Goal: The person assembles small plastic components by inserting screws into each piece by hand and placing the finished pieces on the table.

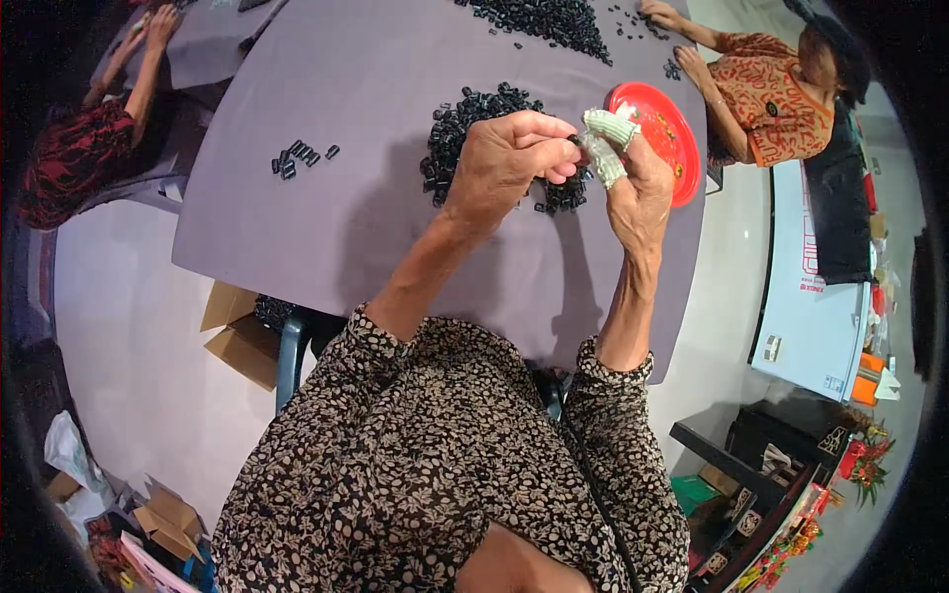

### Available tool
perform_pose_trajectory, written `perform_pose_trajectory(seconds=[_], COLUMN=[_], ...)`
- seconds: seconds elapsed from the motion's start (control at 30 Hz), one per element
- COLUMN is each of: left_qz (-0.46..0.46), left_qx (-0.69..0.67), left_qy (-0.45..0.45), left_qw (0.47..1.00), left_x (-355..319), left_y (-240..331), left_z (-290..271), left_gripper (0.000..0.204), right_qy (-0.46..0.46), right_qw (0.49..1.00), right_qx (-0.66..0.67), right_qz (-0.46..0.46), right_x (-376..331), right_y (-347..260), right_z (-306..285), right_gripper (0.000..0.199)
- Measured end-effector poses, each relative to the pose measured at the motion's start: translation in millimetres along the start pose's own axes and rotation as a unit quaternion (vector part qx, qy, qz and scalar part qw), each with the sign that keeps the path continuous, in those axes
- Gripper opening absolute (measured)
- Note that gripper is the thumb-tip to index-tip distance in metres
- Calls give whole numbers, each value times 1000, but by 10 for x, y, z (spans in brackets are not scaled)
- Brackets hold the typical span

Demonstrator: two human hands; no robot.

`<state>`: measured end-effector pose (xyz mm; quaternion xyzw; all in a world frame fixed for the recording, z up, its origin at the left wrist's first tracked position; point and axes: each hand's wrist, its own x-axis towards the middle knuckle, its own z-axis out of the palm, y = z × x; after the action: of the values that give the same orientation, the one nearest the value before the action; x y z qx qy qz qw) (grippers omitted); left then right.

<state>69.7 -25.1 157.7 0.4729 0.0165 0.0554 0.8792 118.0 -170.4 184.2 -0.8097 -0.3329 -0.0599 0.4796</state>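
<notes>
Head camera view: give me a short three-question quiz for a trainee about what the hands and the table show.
1. True or false: the right hand has white wrapping on its fingertips.
2. What colour is the plate beside the right hand?
3. What lies under the left hand? A) a pile of small black parts B) a book C) a cup

Key: 1 true; 2 red; 3 A

A single head-worn fisheye view looks steeply down from close above the person's patterned sleeves onto the grey cloth-covered table (326,227), straight edges bending toward the dark rim.
</notes>
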Motion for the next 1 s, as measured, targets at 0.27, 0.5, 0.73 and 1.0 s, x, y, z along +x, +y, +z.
perform_pose_trajectory(seconds=[0.27, 0.5, 0.73, 1.0], left_qz=[22, 53, 49, 49], left_qx=[13, 38, 37, 45], left_qy=[-6, 33, 32, 43], left_qw=[1000, 997, 998, 997], left_x=[16, 68, 67, 68], left_y=[-44, -5, -65, -40], left_z=[-36, -103, -140, -129], left_gripper=[20, 21, 20, 20], right_qy=[32, -39, -141, -215], right_qw=[999, 993, 950, 908], right_qx=[-24, -5, -278, -358], right_qz=[-17, 110, 2, 23], right_x=[-49, -362, -718, -569], right_y=[27, 525, 813, 768], right_z=[-53, 60, 357, 444], right_gripper=[23, 21, 13, 10])
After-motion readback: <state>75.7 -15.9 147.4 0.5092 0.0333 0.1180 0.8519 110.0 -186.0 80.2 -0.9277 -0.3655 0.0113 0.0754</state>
